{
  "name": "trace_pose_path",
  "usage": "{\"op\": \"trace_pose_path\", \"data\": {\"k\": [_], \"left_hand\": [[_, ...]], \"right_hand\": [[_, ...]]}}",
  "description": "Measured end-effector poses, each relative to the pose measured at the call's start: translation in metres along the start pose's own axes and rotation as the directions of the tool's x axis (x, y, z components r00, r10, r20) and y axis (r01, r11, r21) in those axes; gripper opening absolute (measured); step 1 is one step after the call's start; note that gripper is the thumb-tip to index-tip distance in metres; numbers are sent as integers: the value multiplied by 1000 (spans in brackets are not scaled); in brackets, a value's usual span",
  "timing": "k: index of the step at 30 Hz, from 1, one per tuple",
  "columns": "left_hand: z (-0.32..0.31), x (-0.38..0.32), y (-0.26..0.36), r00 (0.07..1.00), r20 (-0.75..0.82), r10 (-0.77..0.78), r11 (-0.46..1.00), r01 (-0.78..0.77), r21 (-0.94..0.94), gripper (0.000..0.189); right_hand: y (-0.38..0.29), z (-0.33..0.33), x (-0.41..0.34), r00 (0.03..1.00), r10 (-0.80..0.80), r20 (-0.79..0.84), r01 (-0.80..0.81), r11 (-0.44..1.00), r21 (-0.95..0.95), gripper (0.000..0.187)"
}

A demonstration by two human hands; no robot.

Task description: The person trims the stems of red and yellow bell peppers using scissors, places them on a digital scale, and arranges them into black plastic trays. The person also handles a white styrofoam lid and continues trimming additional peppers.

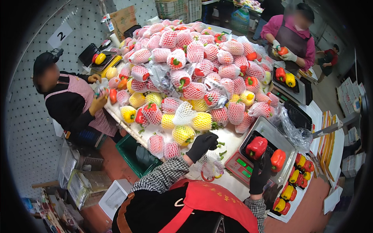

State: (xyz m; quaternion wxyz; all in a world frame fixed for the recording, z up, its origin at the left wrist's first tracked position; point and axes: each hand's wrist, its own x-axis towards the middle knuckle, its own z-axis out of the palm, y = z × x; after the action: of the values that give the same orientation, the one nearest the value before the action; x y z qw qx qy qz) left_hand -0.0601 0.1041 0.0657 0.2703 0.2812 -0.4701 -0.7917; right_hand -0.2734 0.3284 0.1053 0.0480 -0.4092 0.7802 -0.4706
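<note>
My left hand [202,147], in a black glove, is over the white tabletop with its fingers curled. Whether anything is inside it is hidden. Below it lie green pepper stems [222,153] and loose white foam netting [211,163]. My right hand [260,176], also black-gloved, reaches over the digital scale [239,169], whose displays are lit green. Its fingers are between a red bell pepper [256,147] in a black tray [250,139] and an orange-red bell pepper [278,160]; the grip is unclear. Just beyond my left hand is a netted yellow bell pepper [183,134].
Netted bell peppers [195,52] are heaped across the table. A co-worker [72,96] stands at the left, another [288,40] at the far right by a second scale [291,87]. Packed pepper trays [287,190] are at the right; a green bin [131,154] and white foam box [115,198] stand left.
</note>
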Motion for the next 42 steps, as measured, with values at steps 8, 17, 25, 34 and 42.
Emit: {"op": "trace_pose_path", "data": {"k": [8,17,25,34,42], "left_hand": [[-23,3,6,895,12,446,538,-278,796,21],[-85,32,-9,738,98,668,198,-303,932,30],[-106,82,-9,891,249,380,-21,-261,965,71],[-76,88,21,979,128,157,-258,-84,962,105],[-84,91,10,972,191,136,-59,-185,981,118]], "right_hand": [[19,32,-61,813,4,582,20,999,-35,21],[53,60,-101,647,70,759,42,991,-128,34],[47,103,-84,676,-125,726,18,988,154,42],[30,130,-65,483,34,875,93,992,-90,79],[23,135,-69,497,-35,867,296,946,-132,93]]}}
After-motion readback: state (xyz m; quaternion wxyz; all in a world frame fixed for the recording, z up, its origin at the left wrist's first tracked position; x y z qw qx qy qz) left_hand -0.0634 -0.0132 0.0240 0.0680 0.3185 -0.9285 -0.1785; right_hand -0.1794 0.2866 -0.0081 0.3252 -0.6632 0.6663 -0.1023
